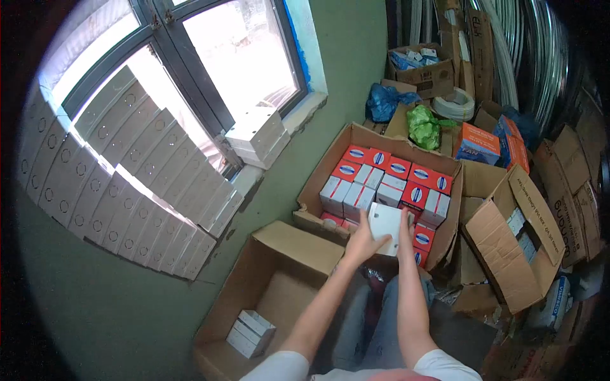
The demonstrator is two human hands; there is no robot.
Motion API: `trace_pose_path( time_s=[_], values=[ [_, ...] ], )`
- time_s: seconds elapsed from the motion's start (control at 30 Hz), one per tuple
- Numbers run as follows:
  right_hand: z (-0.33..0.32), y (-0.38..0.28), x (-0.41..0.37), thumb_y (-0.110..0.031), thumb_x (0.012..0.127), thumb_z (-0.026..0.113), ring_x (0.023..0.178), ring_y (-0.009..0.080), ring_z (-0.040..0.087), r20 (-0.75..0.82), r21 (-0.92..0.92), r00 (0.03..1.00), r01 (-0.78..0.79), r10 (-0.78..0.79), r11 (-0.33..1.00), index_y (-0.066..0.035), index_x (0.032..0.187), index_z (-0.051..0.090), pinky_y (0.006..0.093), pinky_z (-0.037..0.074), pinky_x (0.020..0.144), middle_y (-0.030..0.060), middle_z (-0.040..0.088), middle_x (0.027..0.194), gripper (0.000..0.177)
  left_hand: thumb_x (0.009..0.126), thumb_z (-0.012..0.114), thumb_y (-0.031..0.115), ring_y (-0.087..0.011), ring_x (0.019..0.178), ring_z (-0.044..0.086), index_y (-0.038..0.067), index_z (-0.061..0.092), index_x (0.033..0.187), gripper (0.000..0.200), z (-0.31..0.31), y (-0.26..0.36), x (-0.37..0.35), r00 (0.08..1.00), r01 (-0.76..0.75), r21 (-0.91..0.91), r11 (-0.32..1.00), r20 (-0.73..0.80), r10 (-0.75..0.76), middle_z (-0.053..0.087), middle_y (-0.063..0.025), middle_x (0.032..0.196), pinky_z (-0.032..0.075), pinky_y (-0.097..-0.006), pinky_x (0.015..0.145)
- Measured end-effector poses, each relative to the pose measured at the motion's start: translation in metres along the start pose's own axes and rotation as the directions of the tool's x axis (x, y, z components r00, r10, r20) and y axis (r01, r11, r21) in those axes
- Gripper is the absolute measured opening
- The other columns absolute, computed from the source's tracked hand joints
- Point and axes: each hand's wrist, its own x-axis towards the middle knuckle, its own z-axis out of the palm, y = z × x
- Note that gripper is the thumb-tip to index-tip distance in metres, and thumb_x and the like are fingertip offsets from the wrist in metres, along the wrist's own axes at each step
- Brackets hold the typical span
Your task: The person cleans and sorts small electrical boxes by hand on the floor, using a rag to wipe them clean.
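Between my hands is a white rectangular box with small round holes in its face. My left hand grips its left side, the thumb lying across the front. My right hand is closed along the right edge. Below and behind it stands an open carton of small red-and-white boxes, some showing red tops and others pale sides. Part of that carton's near side is hidden by my hands. Another open carton at lower left has a few white boxes in one corner.
White boxes are stacked on the windowsill, beside rows of grey-white pieces at the left. To the right are an opened carton, orange fan boxes, a green bag, a blue bag and a white coil.
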Motion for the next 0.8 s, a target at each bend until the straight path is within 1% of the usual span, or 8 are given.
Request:
trace_pose_path(
  time_s=[0.1, 0.27, 0.4, 0.5, 0.53, 0.57, 0.73, 0.8],
  values=[
    [-0.015, 0.012, 0.016, -0.044, 0.091, 0.053, 0.117, 0.0221, 0.045, 0.006, -0.208, 0.934, 0.349, -0.356, 0.914, 0.0, 0.132, 0.038, 0.0319, 0.036, 0.096, 0.0119, 0.047, 0.128, 0.061, 0.07, 0.075, 0.043, -0.0394, 0.109, 0.055, -0.008, 0.033, 0.13, 0.089, 0.034, -0.027, 0.015, 0.999, 0.01, -0.124, 0.992, -0.045, -0.015, 0.054, -0.0345, 0.112, 0.045, -0.0421, 0.089],
    [-0.04, 0.019, 0.018, -0.035, 0.095, 0.045, 0.124, 0.0333, 0.042, 0.107, -0.314, 0.911, 0.411, -0.399, 0.856, 0.002, 0.135, 0.035, 0.0378, 0.034, 0.1, 0.0227, 0.043, 0.133, 0.055, 0.08, 0.065, 0.048, -0.0246, 0.087, 0.062, 0.001, 0.046, 0.118, 0.064, 0.074, -0.056, 0.034, 0.966, 0.119, -0.485, 0.867, -0.144, -0.213, 0.061, -0.0121, 0.102, 0.05, -0.032, 0.075],
    [-0.021, 0.0, -0.009, -0.02, 0.099, 0.034, 0.133, 0.0344, 0.031, 0.214, -0.295, 0.815, 0.579, -0.538, 0.76, -0.001, 0.138, 0.029, 0.0407, 0.026, 0.107, 0.0232, 0.03, 0.143, 0.044, 0.087, 0.055, 0.053, -0.0117, 0.059, 0.058, 0.01, 0.049, 0.109, 0.049, 0.049, -0.028, 0.023, 0.897, 0.382, -0.875, 0.297, 0.274, -0.347, 0.059, -0.0056, 0.099, 0.041, -0.0233, 0.041],
    [-0.008, -0.012, -0.026, -0.018, 0.098, 0.035, 0.138, 0.035, 0.018, 0.278, -0.426, 0.685, 0.716, -0.673, 0.553, -0.004, 0.142, 0.025, 0.0425, 0.02, 0.11, 0.0217, 0.018, 0.149, 0.047, 0.091, 0.048, 0.052, -0.0156, 0.074, 0.061, 0.01, 0.05, 0.114, 0.049, 0.058, -0.012, 0.028, 0.878, 0.319, -0.946, 0.059, 0.272, -0.393, 0.059, -0.0061, 0.103, 0.05, -0.0269, 0.058],
    [-0.002, -0.011, -0.03, -0.016, 0.097, 0.037, 0.14, 0.0358, 0.008, 0.309, -0.357, 0.677, 0.733, -0.668, 0.578, -0.007, 0.145, 0.021, 0.0436, 0.014, 0.112, 0.0197, 0.009, 0.152, 0.051, 0.094, 0.042, 0.052, -0.0195, 0.096, 0.058, 0.009, 0.047, 0.124, 0.052, 0.069, -0.01, 0.036, 0.942, 0.204, -0.974, -0.098, 0.222, -0.25, 0.057, -0.0079, 0.114, 0.048, -0.031, 0.082],
    [0.004, -0.006, -0.032, -0.016, 0.096, 0.038, 0.14, 0.0365, 0.007, 0.323, -0.425, 0.651, 0.748, -0.687, 0.509, -0.009, 0.146, 0.018, 0.0448, 0.011, 0.112, 0.018, 0.008, 0.152, 0.055, 0.095, 0.036, 0.052, -0.0216, 0.113, 0.049, 0.008, 0.041, 0.132, 0.058, 0.067, -0.003, 0.035, 0.917, 0.237, -0.969, -0.063, 0.245, -0.315, 0.052, -0.0091, 0.124, 0.039, -0.0335, 0.098],
    [0.014, 0.001, -0.023, -0.016, 0.096, 0.038, 0.139, 0.0414, 0.003, 0.396, -0.503, 0.64, 0.751, -0.658, 0.428, -0.011, 0.147, 0.017, 0.0501, 0.009, 0.112, 0.0164, 0.009, 0.153, 0.055, 0.094, 0.032, 0.057, -0.0214, 0.112, 0.05, 0.012, 0.04, 0.134, 0.061, 0.058, -0.008, 0.015, 0.904, 0.336, -0.942, 0.006, 0.32, -0.282, 0.051, -0.0094, 0.127, 0.043, -0.0373, 0.094],
    [0.015, 0.006, -0.009, -0.018, 0.096, 0.039, 0.139, 0.0427, 0.004, 0.336, -0.543, 0.627, 0.739, -0.703, 0.399, -0.011, 0.147, 0.016, 0.0514, 0.01, 0.112, 0.0174, 0.009, 0.152, 0.056, 0.089, 0.035, 0.064, -0.0181, 0.086, 0.054, 0.009, 0.046, 0.12, 0.064, 0.08, -0.052, 0.011, 0.868, 0.433, -0.901, 0.03, 0.408, -0.284, 0.056, -0.0074, 0.102, 0.046, -0.0327, 0.071]
  ],
)
